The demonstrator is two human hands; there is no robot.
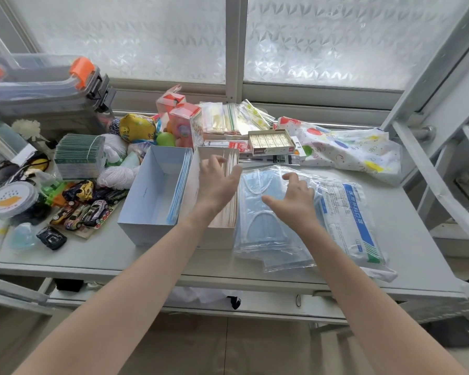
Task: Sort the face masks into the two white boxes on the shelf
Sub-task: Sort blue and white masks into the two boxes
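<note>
Left hand (217, 182): fingers spread and near straight, over the right white box (219, 234), gripping nothing; contact with the box contents unclear. Right hand (295, 197): fingers loosely spread, slightly bent, over the stack of blue face masks in clear sleeves (268, 234); fingertips (289, 176) at or just above the top sleeve, touch or not can't tell. No pinch visible.

Count: two white boxes, side by side and touching, on the grey shelf (406, 239). Left white box (146, 207) mostly hollow, a few blue masks upright against its right wall. Right box packed with pale flat packs on edge. Sleeved stack just right of the boxes, several layers, exact number unreadable. One printed blue-and-white mask pack (352, 220) right of the stack, partly under it.

Around: toy cars (84, 205) left of the boxes, about six. Banded green-edged packs (79, 155), yarn ball (117, 177), round lidded tub (11, 198), clear bin with orange latch (52, 85), zip bags (228, 117), small yellow-grid box (271, 142), spotted plastic bag (344, 150) behind. Left forearm hides part of the right box.
</note>
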